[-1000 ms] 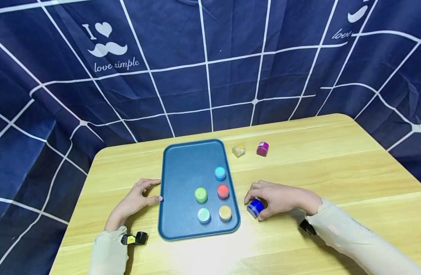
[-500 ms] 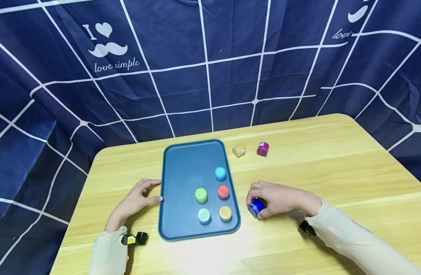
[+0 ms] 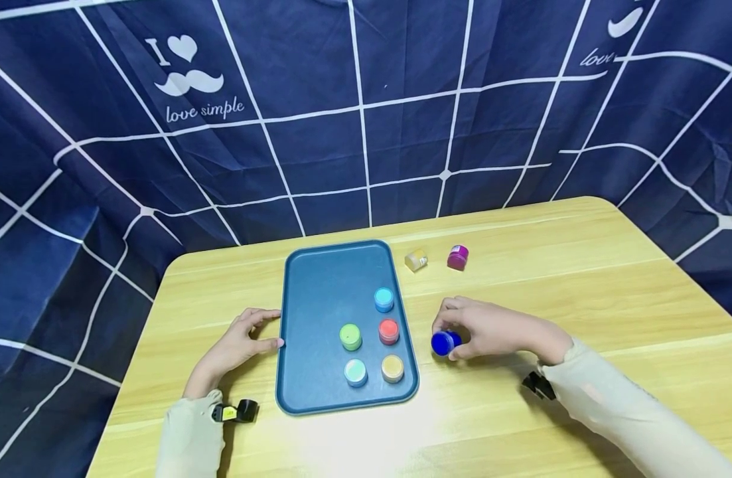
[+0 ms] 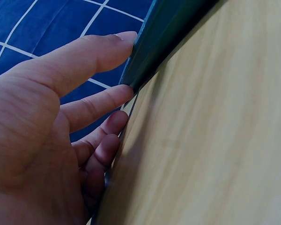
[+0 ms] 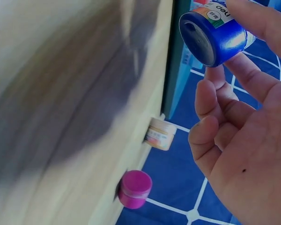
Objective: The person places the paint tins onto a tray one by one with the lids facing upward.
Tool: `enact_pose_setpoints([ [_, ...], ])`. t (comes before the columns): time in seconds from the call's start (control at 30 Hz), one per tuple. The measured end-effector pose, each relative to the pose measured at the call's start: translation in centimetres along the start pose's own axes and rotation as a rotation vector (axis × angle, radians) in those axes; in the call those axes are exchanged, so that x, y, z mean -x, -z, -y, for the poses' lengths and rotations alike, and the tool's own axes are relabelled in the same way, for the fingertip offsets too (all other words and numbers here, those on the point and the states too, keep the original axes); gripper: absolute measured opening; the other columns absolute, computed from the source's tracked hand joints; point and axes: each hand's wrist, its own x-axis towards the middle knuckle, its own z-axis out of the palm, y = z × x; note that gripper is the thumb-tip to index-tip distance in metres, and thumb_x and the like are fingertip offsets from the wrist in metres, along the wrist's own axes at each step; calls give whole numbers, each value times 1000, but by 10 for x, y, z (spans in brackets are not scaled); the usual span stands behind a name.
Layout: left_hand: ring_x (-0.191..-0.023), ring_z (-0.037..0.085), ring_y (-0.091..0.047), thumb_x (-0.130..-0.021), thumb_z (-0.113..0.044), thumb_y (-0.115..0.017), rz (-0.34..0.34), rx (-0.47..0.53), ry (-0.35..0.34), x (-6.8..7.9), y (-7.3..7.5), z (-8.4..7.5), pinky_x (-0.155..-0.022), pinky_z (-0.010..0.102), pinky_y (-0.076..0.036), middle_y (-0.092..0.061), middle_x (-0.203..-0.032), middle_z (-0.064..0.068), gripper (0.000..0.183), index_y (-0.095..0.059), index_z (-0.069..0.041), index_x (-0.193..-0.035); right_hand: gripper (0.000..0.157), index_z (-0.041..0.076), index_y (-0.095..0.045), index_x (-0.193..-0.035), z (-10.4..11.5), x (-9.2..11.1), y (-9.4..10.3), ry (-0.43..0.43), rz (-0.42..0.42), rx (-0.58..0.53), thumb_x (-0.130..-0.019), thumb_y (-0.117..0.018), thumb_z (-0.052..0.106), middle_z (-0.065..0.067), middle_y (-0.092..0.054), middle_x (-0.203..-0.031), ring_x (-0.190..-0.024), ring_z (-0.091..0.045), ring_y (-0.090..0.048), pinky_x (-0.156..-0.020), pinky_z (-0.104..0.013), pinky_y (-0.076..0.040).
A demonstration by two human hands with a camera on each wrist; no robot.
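Observation:
My right hand (image 3: 491, 326) pinches a dark blue paint jar (image 3: 443, 343) between thumb and fingers, to the right of the blue tray (image 3: 318, 279). In the right wrist view that jar (image 5: 215, 37) is held off the table, its label partly covered by the thumb. My left hand (image 3: 237, 345) touches the tray's left edge with thumb and forefinger; the left wrist view has the fingertips against the tray's side (image 4: 150, 42). On the tray stand a light blue jar (image 3: 383, 300), a red jar (image 3: 388, 331), a green jar (image 3: 350, 337), a mint jar (image 3: 356, 373) and a tan jar (image 3: 392, 368).
Beyond the tray's right side, a pale yellow jar (image 3: 416, 260) and a magenta jar (image 3: 458, 257) lie on their sides on the wooden table (image 3: 551, 279). A dark blue curtain (image 3: 318, 66) with white lines hangs behind the table.
My right hand has lifted the dark blue jar off the table and turned it more upright, moving slightly away from me. My left hand stays at the tray's edge.

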Motion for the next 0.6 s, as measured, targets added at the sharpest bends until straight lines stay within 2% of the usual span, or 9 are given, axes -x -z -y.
enact_pose_setpoints([
  [0.2, -129, 37, -33, -85, -33, -74, 4, -9, 5, 0, 1, -1, -107, 63, -27, -44, -136, 15, 64, -50, -10, -140, 27, 18, -65, -105, 2, -1, 7, -11, -29, -18, -81, -77, 22, 8, -56, -100, -91, -10, -52, -84, -31, -50],
  [0.4, -129, 37, -34, -84, -31, -75, -1, -1, 2, 0, 1, -1, -107, 62, -27, -45, -134, 15, 64, -51, -9, -139, 29, 18, -64, -107, 6, -3, 12, -21, -48, -71, -82, -76, 22, 10, -53, -92, -81, -7, -48, -71, -23, -45],
  [0.6, -129, 37, -34, -83, -31, -75, -5, -3, -7, 0, 0, 0, -108, 63, -27, -46, -133, 15, 64, -51, -8, -138, 29, 16, -64, -107, 9, -3, 19, -10, -84, -67, -81, -76, 22, 10, -52, -84, -75, -6, -47, -66, -21, -42],
])
